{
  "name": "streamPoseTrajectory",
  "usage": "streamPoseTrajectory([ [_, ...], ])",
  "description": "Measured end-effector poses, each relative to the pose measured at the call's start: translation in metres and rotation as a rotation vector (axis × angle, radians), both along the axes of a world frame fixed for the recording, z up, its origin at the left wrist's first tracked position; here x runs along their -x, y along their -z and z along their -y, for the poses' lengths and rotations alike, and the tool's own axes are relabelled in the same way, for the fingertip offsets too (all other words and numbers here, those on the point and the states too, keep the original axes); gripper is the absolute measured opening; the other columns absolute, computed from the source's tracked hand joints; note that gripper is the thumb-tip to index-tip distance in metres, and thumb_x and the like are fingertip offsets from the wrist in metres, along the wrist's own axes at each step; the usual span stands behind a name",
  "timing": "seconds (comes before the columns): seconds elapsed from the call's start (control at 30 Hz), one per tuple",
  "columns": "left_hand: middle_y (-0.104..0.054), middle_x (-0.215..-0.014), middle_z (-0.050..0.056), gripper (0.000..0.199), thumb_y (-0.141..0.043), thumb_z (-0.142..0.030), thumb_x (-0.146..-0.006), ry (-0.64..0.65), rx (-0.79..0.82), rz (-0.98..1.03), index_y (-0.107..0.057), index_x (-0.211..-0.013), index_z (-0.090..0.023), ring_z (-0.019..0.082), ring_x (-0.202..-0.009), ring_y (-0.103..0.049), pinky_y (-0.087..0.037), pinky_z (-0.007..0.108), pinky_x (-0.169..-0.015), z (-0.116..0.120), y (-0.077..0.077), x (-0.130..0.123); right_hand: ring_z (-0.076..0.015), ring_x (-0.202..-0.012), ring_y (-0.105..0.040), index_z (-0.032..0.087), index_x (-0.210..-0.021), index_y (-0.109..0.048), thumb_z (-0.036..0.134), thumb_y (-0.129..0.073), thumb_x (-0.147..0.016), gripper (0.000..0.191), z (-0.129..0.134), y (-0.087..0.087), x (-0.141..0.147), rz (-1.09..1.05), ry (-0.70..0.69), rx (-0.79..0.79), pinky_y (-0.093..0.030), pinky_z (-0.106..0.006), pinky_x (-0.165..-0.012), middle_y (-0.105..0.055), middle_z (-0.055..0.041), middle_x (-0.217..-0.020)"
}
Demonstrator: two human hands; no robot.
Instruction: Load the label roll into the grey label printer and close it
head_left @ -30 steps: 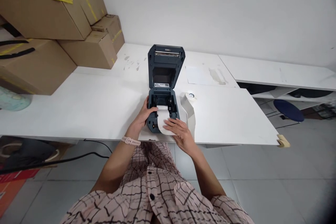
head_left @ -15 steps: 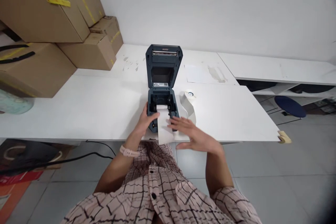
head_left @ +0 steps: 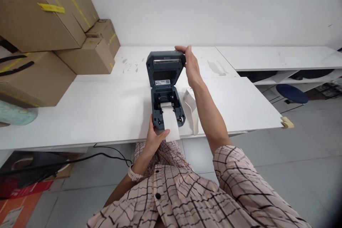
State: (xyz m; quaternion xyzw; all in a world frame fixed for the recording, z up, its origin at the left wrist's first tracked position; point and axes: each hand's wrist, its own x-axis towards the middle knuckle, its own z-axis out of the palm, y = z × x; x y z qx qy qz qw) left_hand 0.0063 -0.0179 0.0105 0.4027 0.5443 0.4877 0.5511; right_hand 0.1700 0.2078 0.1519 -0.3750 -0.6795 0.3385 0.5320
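A dark blue-grey label printer [head_left: 155, 114] stands at the table's front edge with its lid [head_left: 150, 69] raised. From the roll bay a white paper strip [head_left: 171, 123] runs forward over the printer's front. At the front left corner, my left hand [head_left: 155, 140] is closed, its thumb on the strip's end and its fingers against the printer's side. My right hand [head_left: 192, 66] grips the lid's upper right corner; some of its fingers are hidden behind the lid. Right of the printer lies a curled length of white backing paper [head_left: 191, 105], partly covered by my right forearm.
Cardboard boxes [head_left: 88, 57] with yellow tape are stacked on the left of the white table [head_left: 114, 110]. A blue round stool [head_left: 291, 93] stands at the right. Black cables [head_left: 107, 154] hang below the front edge. A yellowish guard [head_left: 287, 123] covers the table corner.
My right hand has gone from beside the strip up to the lid, which now tilts further forward. My left hand has slid toward the strip's front end.
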Motion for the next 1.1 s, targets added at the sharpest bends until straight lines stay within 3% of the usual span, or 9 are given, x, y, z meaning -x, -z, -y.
streamPoseTrajectory([
  [0.13, -0.028, -0.177, 0.011, 0.109, -0.078, -0.058, -0.085, 0.065, -0.021, 0.062, -0.015, -0.170, -0.033, 0.032, -0.160, -0.035, -0.038, 0.045, -0.126, 0.002, 0.005, 0.014, -0.0257, -0.132, -0.063, 0.033, -0.119, -0.071, 0.066, -0.042, -0.106, 0.046, 0.093, 0.043, -0.013, 0.028, 0.087, -0.093, -0.046, -0.051, -0.119, -0.071, -0.0023, -0.129],
  [0.23, -0.022, -0.179, 0.010, 0.107, -0.070, -0.071, -0.086, 0.011, -0.016, 0.124, -0.016, -0.170, -0.031, 0.034, -0.163, -0.026, -0.032, 0.048, -0.130, -0.002, 0.007, 0.021, -0.0262, -0.137, -0.060, 0.035, -0.122, -0.070, 0.053, -0.054, -0.105, 0.029, 0.139, 0.085, -0.014, 0.037, 0.142, -0.012, -0.043, -0.053, -0.123, -0.069, -0.0032, -0.135],
  [0.33, -0.014, -0.181, 0.008, 0.110, -0.068, -0.075, -0.085, -0.047, 0.020, 0.085, -0.014, -0.170, -0.031, 0.035, -0.166, -0.015, -0.030, 0.047, -0.131, -0.011, 0.001, 0.022, -0.0303, -0.151, -0.048, 0.034, -0.148, -0.054, 0.058, -0.063, -0.098, 0.056, 0.155, 0.122, -0.016, 0.007, 0.195, 0.230, -0.039, -0.058, -0.126, -0.054, -0.0084, -0.158],
  [0.43, -0.015, -0.181, 0.007, 0.110, -0.072, -0.070, -0.085, -0.069, 0.048, 0.042, -0.015, -0.170, -0.031, 0.037, -0.166, -0.017, -0.037, 0.046, -0.128, -0.020, -0.008, 0.016, -0.0347, -0.155, -0.043, 0.030, -0.164, -0.034, 0.067, -0.068, -0.090, 0.089, 0.155, 0.144, -0.022, -0.091, 0.104, 0.496, -0.045, -0.060, -0.122, -0.042, -0.0140, -0.169],
  [0.63, -0.051, -0.163, 0.015, 0.090, -0.074, -0.062, -0.087, -0.036, -0.024, 0.021, -0.040, -0.160, -0.023, 0.037, -0.151, -0.047, -0.046, 0.048, -0.119, -0.032, -0.007, 0.011, -0.0334, -0.149, -0.053, 0.027, -0.165, -0.033, 0.076, -0.066, -0.087, 0.098, 0.152, 0.153, -0.026, -0.144, -0.032, 0.593, -0.054, -0.052, -0.117, -0.052, -0.0126, -0.163],
  [0.87, -0.057, -0.152, 0.014, 0.069, -0.073, -0.055, -0.088, -0.158, -0.121, -0.153, -0.051, -0.146, -0.024, 0.031, -0.137, -0.056, -0.048, 0.043, -0.111, -0.016, 0.004, 0.011, -0.0347, -0.150, -0.051, 0.026, -0.163, -0.037, 0.073, -0.073, -0.081, 0.101, 0.150, 0.156, -0.023, -0.209, 0.001, 0.583, -0.054, -0.053, -0.116, -0.052, -0.0133, -0.163],
  [0.97, -0.066, -0.115, 0.008, 0.039, -0.074, -0.049, -0.088, -0.389, -0.184, -0.379, -0.064, -0.117, -0.025, 0.024, -0.106, -0.062, -0.050, 0.035, -0.094, 0.015, 0.009, 0.002, -0.0338, -0.152, -0.048, 0.028, -0.162, -0.039, 0.071, -0.070, -0.083, 0.095, 0.149, 0.156, -0.023, -0.201, -0.012, 0.575, -0.051, -0.054, -0.119, -0.047, -0.0110, -0.166],
  [1.0, -0.065, -0.095, 0.004, 0.027, -0.070, -0.049, -0.089, -0.365, -0.161, -0.388, -0.066, -0.099, -0.024, 0.021, -0.090, -0.060, -0.050, 0.033, -0.083, 0.024, 0.009, -0.001, -0.0331, -0.153, -0.047, 0.028, -0.162, -0.039, 0.071, -0.068, -0.085, 0.092, 0.149, 0.156, -0.023, -0.188, -0.010, 0.563, -0.050, -0.054, -0.120, -0.046, -0.0099, -0.167],
  [1.1, -0.049, -0.061, -0.001, 0.046, -0.065, -0.059, -0.088, -0.099, 0.027, -0.217, -0.053, -0.063, -0.023, 0.015, -0.060, -0.046, -0.039, 0.029, -0.060, 0.033, 0.006, -0.011, -0.0315, -0.154, -0.045, 0.029, -0.163, -0.037, 0.071, -0.062, -0.090, 0.088, 0.148, 0.160, -0.022, -0.142, 0.005, 0.525, -0.047, -0.053, -0.122, -0.044, -0.0087, -0.169],
])
